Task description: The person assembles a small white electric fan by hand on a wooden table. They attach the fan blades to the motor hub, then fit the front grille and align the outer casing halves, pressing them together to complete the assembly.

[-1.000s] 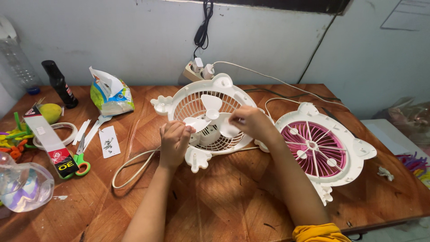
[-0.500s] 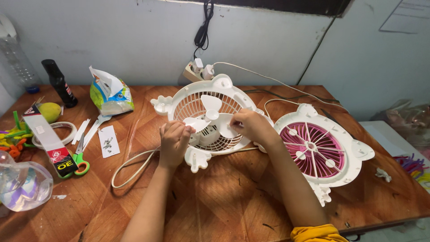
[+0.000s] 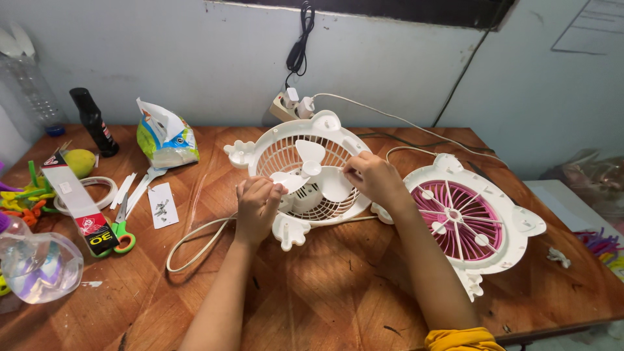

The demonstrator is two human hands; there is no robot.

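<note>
A white fan body (image 3: 273, 153) with a rear grille lies face up on the wooden table (image 3: 325, 292), its three-blade white propeller (image 3: 311, 170) at the centre. My left hand (image 3: 258, 207) rests on the fan's near rim, fingers curled by the left blade. My right hand (image 3: 372, 179) pinches the right blade near the hub. Beside it on the right lies the detached front cover, white with a pink grille (image 3: 458, 218).
A white cord (image 3: 195, 237) loops off the fan. At the left lie green-handled scissors (image 3: 121, 235), a small bag of screws (image 3: 160, 205), a long box (image 3: 78, 205), tape roll, snack bag (image 3: 166, 138), black bottle (image 3: 94, 122), clear plastic bottle (image 3: 36, 266). A power strip (image 3: 292, 104) sits by the wall.
My right hand has slid slightly down and inward along the blade towards the hub. My left hand and the fan stay in place.
</note>
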